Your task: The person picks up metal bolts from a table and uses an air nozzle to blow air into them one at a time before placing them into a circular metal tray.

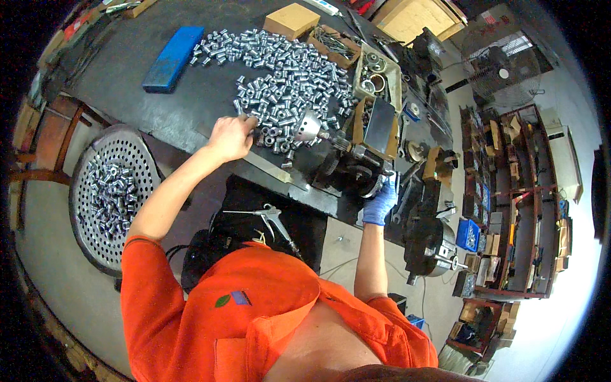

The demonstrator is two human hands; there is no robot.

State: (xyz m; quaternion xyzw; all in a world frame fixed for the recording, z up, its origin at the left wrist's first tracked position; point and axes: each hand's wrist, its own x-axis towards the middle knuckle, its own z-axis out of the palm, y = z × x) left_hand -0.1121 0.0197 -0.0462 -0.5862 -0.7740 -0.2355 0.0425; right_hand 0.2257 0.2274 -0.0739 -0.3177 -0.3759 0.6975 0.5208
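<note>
My bare left hand (231, 137) is closed at the near left edge of a heap of shiny metal fittings (289, 83), short flanged pieces with holes. Its fingertips touch the edge of the heap, and whatever they hold is too small to make out. My right hand (382, 202), in a blue glove, is wrapped on the right side of a round dark wheel (368, 184). That wheel belongs to a small dark bench machine (347, 167). From the machine's left end a shiny rounded metal head (308, 127) with small holes points into the heap.
Left of the bench, a perforated round stool seat (145, 167) carries more fittings. A blue box (173, 59) lies behind my left hand. An air blow gun (270, 219) rests on black cloth before me. Cardboard boxes (291, 21), a parts tray (388, 79) and a fan (503, 73) stand beyond.
</note>
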